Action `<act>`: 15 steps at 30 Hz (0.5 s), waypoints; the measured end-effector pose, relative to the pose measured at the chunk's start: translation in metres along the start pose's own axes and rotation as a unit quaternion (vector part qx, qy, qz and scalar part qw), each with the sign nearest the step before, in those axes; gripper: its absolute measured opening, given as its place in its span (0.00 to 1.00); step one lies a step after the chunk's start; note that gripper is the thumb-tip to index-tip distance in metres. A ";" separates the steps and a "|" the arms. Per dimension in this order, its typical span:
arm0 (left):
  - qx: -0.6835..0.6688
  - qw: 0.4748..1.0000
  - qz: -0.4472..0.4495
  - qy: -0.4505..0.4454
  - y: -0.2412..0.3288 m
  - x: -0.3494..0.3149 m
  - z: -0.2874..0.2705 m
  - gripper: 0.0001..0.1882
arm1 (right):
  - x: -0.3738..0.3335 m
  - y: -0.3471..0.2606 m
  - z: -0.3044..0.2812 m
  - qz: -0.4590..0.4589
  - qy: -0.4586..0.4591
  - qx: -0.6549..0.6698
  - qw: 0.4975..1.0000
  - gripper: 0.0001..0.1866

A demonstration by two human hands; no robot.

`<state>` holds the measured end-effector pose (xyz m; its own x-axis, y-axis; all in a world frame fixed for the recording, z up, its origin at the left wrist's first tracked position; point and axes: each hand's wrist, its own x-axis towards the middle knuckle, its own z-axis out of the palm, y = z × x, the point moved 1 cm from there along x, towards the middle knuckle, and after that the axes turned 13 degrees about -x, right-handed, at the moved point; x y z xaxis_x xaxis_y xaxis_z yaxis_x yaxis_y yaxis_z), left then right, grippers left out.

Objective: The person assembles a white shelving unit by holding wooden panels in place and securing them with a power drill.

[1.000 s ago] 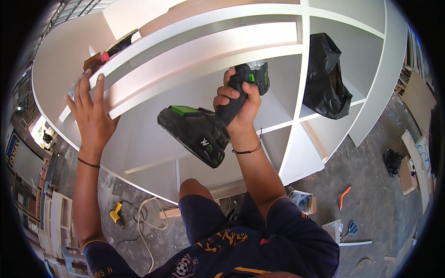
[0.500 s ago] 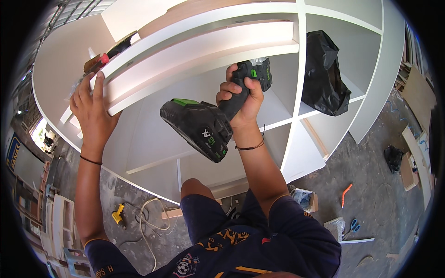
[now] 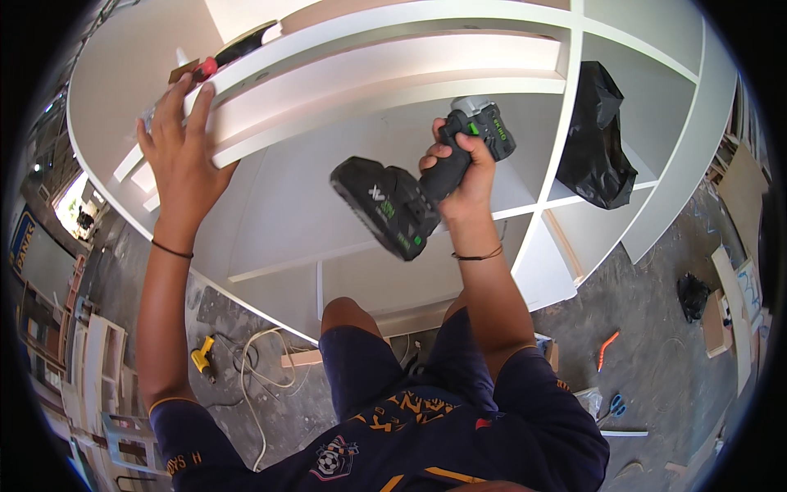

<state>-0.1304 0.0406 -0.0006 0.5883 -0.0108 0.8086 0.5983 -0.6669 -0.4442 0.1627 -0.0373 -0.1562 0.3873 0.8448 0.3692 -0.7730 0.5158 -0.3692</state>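
My right hand [image 3: 467, 176] is wrapped round the handle of a black and green cordless impact driver [image 3: 385, 205]. The tool's battery end points toward the lower left, and its head with a grey nose is turned up and away, in front of the white cabinet [image 3: 287, 205]. At the left, my left hand [image 3: 184, 156] lies spread over the end of a long white frame [image 3: 369, 102] fixed across the cabinet. Its fingertips reach over the far rail, close to a red-handled tool [image 3: 211, 67]; the thumb sits lower down.
A black plastic bag [image 3: 597, 135] hangs over a cabinet divider on the right. On the floor are a yellow power tool [image 3: 202, 358] with a pale cable [image 3: 246, 385], blue scissors [image 3: 613, 407] and an orange-red stick-like item [image 3: 607, 351]. Wooden pieces [image 3: 738, 303] lean at the far right.
My right hand has lifted the impact driver slightly up and to the right. My left hand remains on the frame, its fingers a little more spread. The whole view has shifted somewhat.
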 end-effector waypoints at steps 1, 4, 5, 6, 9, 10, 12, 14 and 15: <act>-0.004 1.000 0.002 0.001 -0.001 -0.002 0.002 0.56 | 0.002 -0.003 0.000 0.009 0.034 -0.034 0.999 0.18; -0.021 0.999 0.023 0.018 0.000 0.000 0.003 0.55 | 0.018 -0.012 -0.008 0.052 0.091 -0.089 0.991 0.14; -0.020 0.999 0.024 0.017 -0.001 0.000 0.001 0.55 | 0.026 -0.014 -0.009 0.069 0.100 -0.103 0.987 0.13; -0.019 0.999 0.025 0.014 -0.002 0.000 -0.002 0.54 | 0.033 -0.016 -0.009 0.073 0.102 -0.132 0.983 0.10; -0.033 0.999 0.024 0.035 -0.001 0.000 0.000 0.51 | 0.049 -0.021 0.007 0.051 0.098 -0.216 0.970 0.08; -0.049 0.998 0.020 0.042 0.002 0.002 0.002 0.49 | 0.059 -0.025 0.003 0.058 0.095 -0.237 0.965 0.07; -0.064 0.996 0.020 0.065 0.006 0.004 0.002 0.42 | 0.079 -0.019 0.004 0.048 0.095 -0.305 0.946 0.05; -0.053 0.997 0.018 0.044 0.007 0.004 0.002 0.50 | 0.098 -0.010 0.004 0.047 0.087 -0.348 0.932 0.05; -0.046 0.998 0.018 0.034 0.006 0.004 0.002 0.54 | 0.106 -0.004 0.006 0.038 0.083 -0.357 0.930 0.05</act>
<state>-0.1237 0.0378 -0.0011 0.5682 -0.0843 0.8186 0.5233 -0.7307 -0.4384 0.2039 0.0490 -0.1110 0.4637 0.8622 0.2039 -0.2935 0.3666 -0.8828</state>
